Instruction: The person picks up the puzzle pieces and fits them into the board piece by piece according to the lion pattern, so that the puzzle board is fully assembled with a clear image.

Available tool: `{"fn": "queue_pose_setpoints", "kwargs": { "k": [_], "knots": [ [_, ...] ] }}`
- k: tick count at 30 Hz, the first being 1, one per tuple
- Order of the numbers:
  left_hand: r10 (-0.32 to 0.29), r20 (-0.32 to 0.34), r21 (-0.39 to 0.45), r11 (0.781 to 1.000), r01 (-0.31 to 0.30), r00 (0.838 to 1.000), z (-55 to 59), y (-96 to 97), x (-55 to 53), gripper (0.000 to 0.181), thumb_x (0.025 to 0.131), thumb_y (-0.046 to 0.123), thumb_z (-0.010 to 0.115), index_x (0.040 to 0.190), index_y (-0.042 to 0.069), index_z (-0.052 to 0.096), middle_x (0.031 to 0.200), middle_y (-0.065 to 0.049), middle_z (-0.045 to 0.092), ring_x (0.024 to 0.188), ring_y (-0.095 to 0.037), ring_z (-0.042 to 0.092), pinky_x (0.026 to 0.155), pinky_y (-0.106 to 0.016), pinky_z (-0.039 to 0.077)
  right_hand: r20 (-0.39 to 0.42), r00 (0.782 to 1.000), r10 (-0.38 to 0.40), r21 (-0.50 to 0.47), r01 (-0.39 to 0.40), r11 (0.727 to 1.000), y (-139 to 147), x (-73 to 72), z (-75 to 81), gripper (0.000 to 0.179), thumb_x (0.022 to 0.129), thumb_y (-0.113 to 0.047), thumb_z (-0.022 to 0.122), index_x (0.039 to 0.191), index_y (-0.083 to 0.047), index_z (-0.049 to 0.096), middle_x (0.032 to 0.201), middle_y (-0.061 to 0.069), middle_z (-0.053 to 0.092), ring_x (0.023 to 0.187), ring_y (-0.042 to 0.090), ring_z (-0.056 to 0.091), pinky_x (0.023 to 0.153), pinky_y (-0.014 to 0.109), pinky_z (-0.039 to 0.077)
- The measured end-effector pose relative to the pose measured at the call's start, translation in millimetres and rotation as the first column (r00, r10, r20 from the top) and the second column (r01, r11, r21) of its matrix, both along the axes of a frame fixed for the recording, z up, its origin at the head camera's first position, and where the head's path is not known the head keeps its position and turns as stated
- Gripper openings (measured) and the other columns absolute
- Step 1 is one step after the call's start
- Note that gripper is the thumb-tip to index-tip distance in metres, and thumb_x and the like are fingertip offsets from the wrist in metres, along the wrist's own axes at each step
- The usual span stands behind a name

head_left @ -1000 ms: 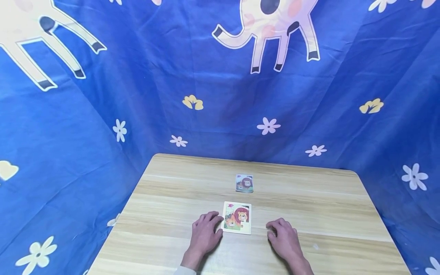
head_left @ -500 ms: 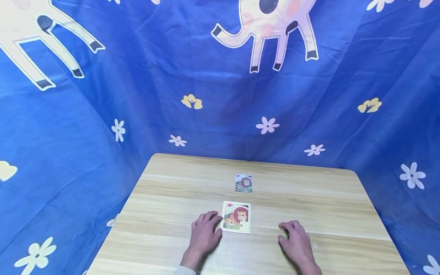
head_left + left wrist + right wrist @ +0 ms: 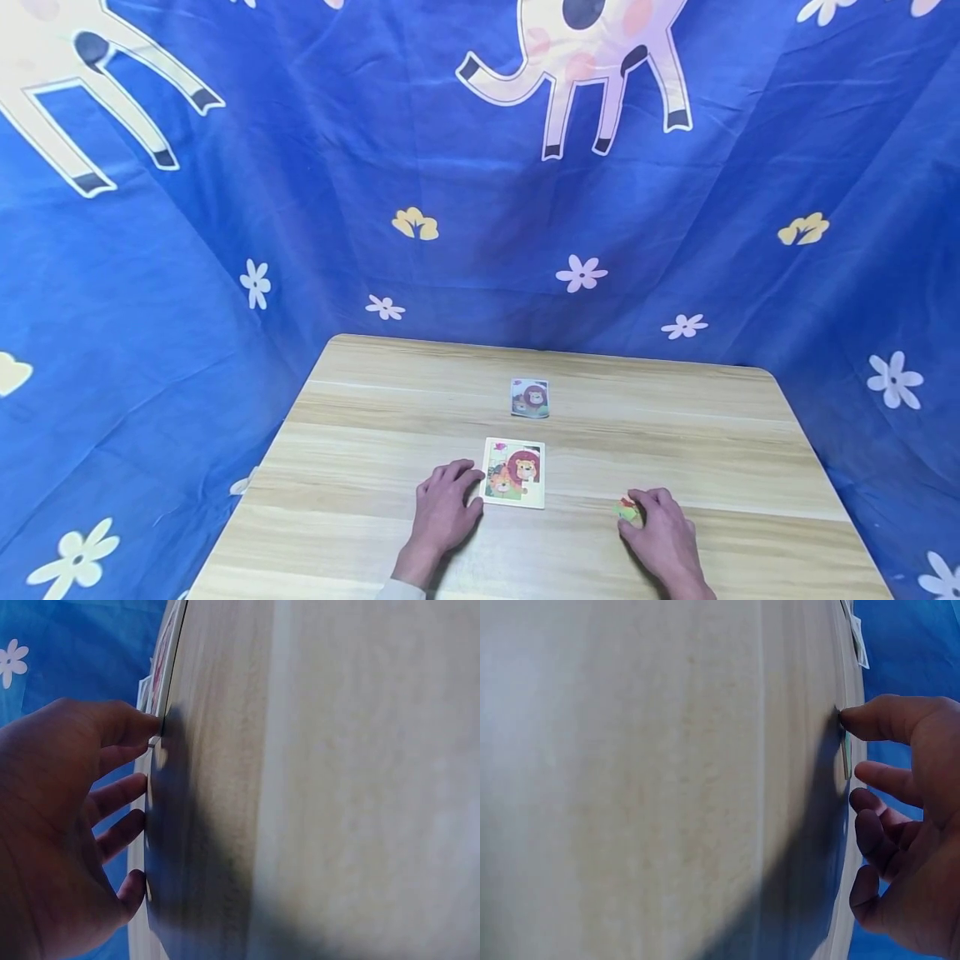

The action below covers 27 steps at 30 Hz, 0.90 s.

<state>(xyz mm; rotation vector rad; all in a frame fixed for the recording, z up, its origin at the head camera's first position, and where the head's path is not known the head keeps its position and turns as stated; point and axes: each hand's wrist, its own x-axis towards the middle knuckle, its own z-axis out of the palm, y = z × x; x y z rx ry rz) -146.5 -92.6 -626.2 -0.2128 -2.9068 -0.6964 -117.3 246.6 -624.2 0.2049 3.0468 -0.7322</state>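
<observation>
A jigsaw puzzle board with a lion and tiger picture lies flat mid-table. Its lower right corner shows bare cream base. My left hand rests beside it, thumb and index fingertips touching its left edge. From the left wrist view, the thumb meets the board's edge and the other fingers stay loosely bent. To the right, my right hand pinches a green and red puzzle piece between thumb and index finger, low at the tabletop. Only the thin edge of the piece shows in the right wrist view.
Behind the board lies a small picture card with the same lion scene. The wood-grain table has rounded back corners. Blue cloth with animals and flowers hangs around its back and sides.
My right hand has moved right and slightly nearer, away from the board, and the puzzle piece now shows at its fingertips. My left hand keeps its place at the board's edge.
</observation>
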Motion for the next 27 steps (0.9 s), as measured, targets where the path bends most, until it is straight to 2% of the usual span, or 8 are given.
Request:
{"fn": "queue_pose_setpoints", "kwargs": {
  "k": [4, 14, 19, 27],
  "knots": [
    [-0.001, -0.001, 0.002, 1.0, 0.001, 1.0, 0.6, -0.2, 0.0, 0.034, 0.078, 0.03, 0.069, 0.112, 0.028, 0.068, 0.129, 0.004, 0.06, 0.117, -0.023, 0.053, 0.094, -0.054, 0.041, 0.006, 1.0, -0.02, 0.006, 0.02, 1.0, 2, 1.0, -1.1, 0.058, 0.072, -0.037, 0.077, 0.121, -0.01, 0.065, 0.113, 0.007, 0.059, 0.103, 0.03, 0.059, 0.076, 0.045, 0.041],
    [0.0, -0.019, 0.001, 1.0, 0.0, 1.0, 1.0, 0.5, 0.5, 0.034, 0.077, 0.028, 0.07, 0.111, 0.026, 0.069, 0.128, 0.003, 0.061, 0.115, -0.023, 0.054, 0.093, -0.054, 0.042, -0.035, 0.998, -0.047, -0.011, 0.046, 0.999, -1, -1.3, -3.0, 0.048, 0.071, -0.036, 0.078, 0.111, -0.013, 0.069, 0.112, 0.008, 0.063, 0.099, 0.031, 0.063, 0.073, 0.042, 0.041],
    [0.0, -0.037, -0.004, 1.0, 0.0, 0.999, 2.0, 0.8, 0.7, 0.034, 0.075, 0.027, 0.07, 0.109, 0.026, 0.069, 0.126, 0.003, 0.061, 0.113, -0.023, 0.055, 0.091, -0.054, 0.042, -0.067, 0.997, -0.043, -0.003, 0.043, 0.999, -6, -4.7, -0.1, 0.046, 0.07, -0.036, 0.077, 0.112, -0.017, 0.07, 0.107, 0.004, 0.066, 0.098, 0.025, 0.064, 0.075, 0.041, 0.041],
    [0.009, -0.006, -0.008, 1.0, -0.009, 1.0, 0.4, 0.5, 0.8, 0.034, 0.077, 0.03, 0.068, 0.112, 0.027, 0.068, 0.128, 0.004, 0.06, 0.116, -0.022, 0.054, 0.094, -0.054, 0.042, -0.126, 0.992, -0.012, -0.021, 0.01, 1.0, -19, -12.8, 4.2, 0.041, 0.069, -0.031, 0.077, 0.109, -0.02, 0.071, 0.096, -0.006, 0.066, 0.091, 0.016, 0.063, 0.075, 0.04, 0.039]
  ]
}}
